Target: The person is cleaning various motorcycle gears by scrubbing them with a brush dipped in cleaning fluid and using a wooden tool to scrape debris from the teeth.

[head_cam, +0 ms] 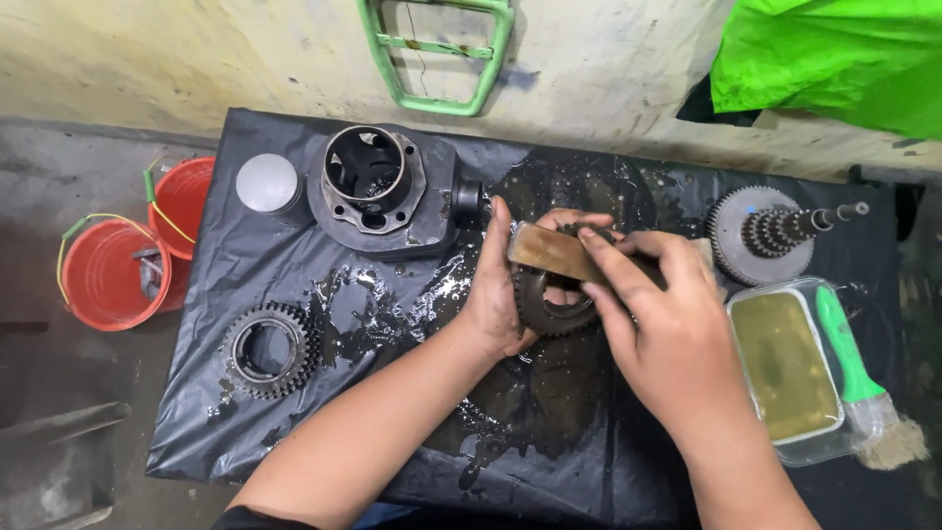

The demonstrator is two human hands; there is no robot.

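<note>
Right hand (659, 324) gripping flat brown rectangular block (549, 252), pressing it on dark toothed steel gear (549, 299) at frame centre. Left hand (496, 285) clasping gear's left edge over wet black plastic sheet (412, 393). Second loose gear (267, 348) lying lower left. Dark metal cylinder block (378, 186) sitting beyond, upper centre.

The plastic sheet (294, 236) over the bench was black and glossy, slick with wet oil at its middle. The gear (549, 304) in the left hand (496, 294) was dark, greasy metal; the brush (549, 252) under the right hand (657, 314) looked like worn wood. Near the left edge a second gear (267, 350) was dull grey metal. The tub (790, 368) at the right edge was clear, smooth plastic.
</note>
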